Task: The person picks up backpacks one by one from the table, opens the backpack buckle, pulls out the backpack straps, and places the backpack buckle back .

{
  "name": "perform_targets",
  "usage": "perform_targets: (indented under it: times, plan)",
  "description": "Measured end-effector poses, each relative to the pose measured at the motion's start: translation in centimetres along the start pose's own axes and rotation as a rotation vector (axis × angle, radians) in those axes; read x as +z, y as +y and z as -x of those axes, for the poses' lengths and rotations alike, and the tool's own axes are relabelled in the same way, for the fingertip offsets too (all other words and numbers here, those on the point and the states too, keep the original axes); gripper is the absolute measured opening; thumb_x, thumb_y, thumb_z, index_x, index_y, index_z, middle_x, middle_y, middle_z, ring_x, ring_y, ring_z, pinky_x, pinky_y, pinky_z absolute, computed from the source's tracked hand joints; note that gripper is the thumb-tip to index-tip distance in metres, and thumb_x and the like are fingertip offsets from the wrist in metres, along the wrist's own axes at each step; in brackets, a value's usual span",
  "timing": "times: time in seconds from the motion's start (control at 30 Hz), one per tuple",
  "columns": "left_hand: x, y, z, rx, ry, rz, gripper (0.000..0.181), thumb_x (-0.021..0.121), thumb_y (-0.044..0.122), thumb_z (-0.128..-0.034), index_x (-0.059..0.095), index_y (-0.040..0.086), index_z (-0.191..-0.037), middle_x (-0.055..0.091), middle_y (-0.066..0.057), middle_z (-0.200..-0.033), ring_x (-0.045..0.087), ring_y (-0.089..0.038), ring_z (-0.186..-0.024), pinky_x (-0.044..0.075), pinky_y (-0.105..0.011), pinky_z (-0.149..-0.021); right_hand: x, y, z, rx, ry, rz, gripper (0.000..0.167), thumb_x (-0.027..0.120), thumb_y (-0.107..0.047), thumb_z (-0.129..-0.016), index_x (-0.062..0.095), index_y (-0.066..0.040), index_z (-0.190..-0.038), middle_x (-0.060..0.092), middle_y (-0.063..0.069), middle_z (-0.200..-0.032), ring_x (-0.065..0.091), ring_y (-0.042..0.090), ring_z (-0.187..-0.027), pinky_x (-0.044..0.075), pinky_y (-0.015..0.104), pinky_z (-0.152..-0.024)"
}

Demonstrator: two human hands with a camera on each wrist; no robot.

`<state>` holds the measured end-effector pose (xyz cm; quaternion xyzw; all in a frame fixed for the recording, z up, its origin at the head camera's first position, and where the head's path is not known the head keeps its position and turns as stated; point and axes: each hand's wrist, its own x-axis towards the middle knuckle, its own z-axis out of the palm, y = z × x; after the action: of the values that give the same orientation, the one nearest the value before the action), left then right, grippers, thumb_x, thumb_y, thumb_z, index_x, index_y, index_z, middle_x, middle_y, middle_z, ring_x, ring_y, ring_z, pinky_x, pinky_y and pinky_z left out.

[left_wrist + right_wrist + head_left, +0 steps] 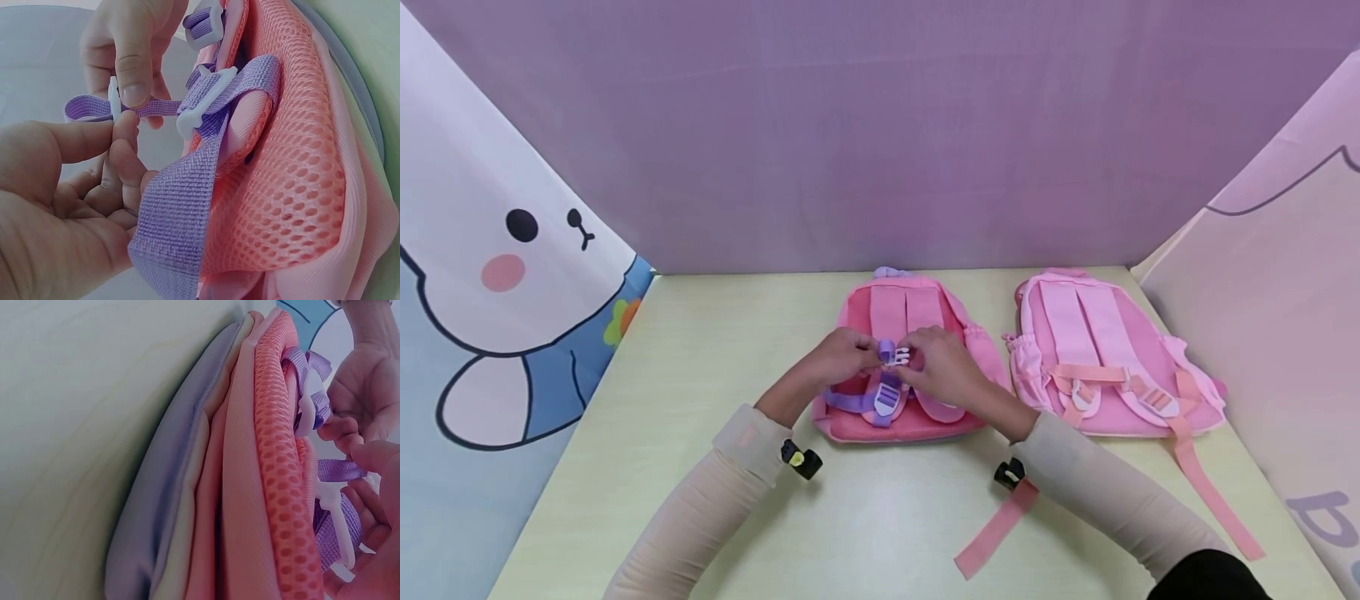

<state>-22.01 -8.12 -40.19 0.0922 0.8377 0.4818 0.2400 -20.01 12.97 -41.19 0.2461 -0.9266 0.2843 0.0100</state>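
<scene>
A pink backpack point(865, 433) lies with its straps up on the table, a purple webbing strap point(848, 402) on it. My left hand point(838, 360) pinches a white plastic buckle point(114, 100) between thumb and fingers; its prongs show in the head view. A loop of the purple strap passes through the buckle. My right hand point(943, 367) pinches the purple strap beside the buckle, thumb on top in the left wrist view. White strap adjusters point(209, 103) sit close by on the shoulder straps. Fingers partly hide the buckle.
A second pink backpack point(1120, 333) lies to the right, with peach straps and white buckles. One loose peach strap point(1210, 483) trails toward the table's front. Another pink strap end point(996, 529) lies under the right forearm. Printed cloth panels point(895, 133) enclose the table point(722, 333).
</scene>
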Motion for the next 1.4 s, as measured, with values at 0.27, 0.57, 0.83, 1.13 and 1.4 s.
perform_targets:
  times: [0.27,0.57,0.83,1.13,1.4]
  plan:
    - [-0.17,-0.06,-0.16,0.014,0.001,-0.013,0.019,0.06,0.02,-0.1014,0.075,0.008,-0.098,0.059,-0.004,-0.084,0.054,-0.019,-0.08,0.044,-0.027,-0.067,0.16,0.02,-0.14,-0.001,-0.001,0.01,0.028,0.081,-0.028,-0.087,0.074,-0.012,-0.108,0.064,-0.002,-0.084,0.052,0.018,-0.085,0.044,0.031,-0.076]
    - [-0.23,-0.13,-0.33,0.017,0.001,-0.004,0.019,0.06,0.019,-0.1014,0.075,0.007,-0.1,0.062,-0.005,-0.088,0.057,-0.019,-0.084,0.048,-0.029,-0.073,0.47,0.35,-0.33,-0.003,-0.015,0.045,0.026,0.082,-0.03,-0.087,0.074,-0.012,-0.104,0.063,-0.003,-0.08,0.052,0.017,-0.082,0.043,0.031,-0.074]
    - [-0.31,-0.01,-0.24,0.016,-0.001,0.004,0.019,0.059,0.018,-0.1016,0.075,0.008,-0.104,0.063,-0.006,-0.091,0.057,-0.02,-0.085,0.047,-0.029,-0.072,0.67,0.5,-0.36,-0.012,-0.012,0.076,0.022,0.082,-0.03,-0.087,0.072,-0.012,-0.095,0.062,-0.003,-0.077,0.051,0.016,-0.079,0.043,0.029,-0.071]
    - [-0.32,0.06,-0.14,0.024,-0.004,0.019,0.021,0.059,0.017,-0.1021,0.076,0.007,-0.106,0.066,-0.009,-0.097,0.056,-0.019,-0.085,0.043,-0.026,-0.069,0.78,0.58,-0.24,0.003,-0.022,0.105,0.025,0.081,-0.033,-0.087,0.068,-0.013,-0.09,0.059,-0.003,-0.074,0.051,0.016,-0.079,0.042,0.03,-0.073]
    - [-0.25,-0.09,-0.17,0.019,-0.007,0.015,0.022,0.059,0.02,-0.1023,0.077,0.008,-0.106,0.065,-0.008,-0.094,0.054,-0.019,-0.082,0.042,-0.027,-0.069,0.8,0.75,-0.2,0.002,-0.023,0.103,0.024,0.082,-0.032,-0.087,0.068,-0.013,-0.091,0.059,-0.003,-0.075,0.051,0.017,-0.079,0.042,0.029,-0.072]
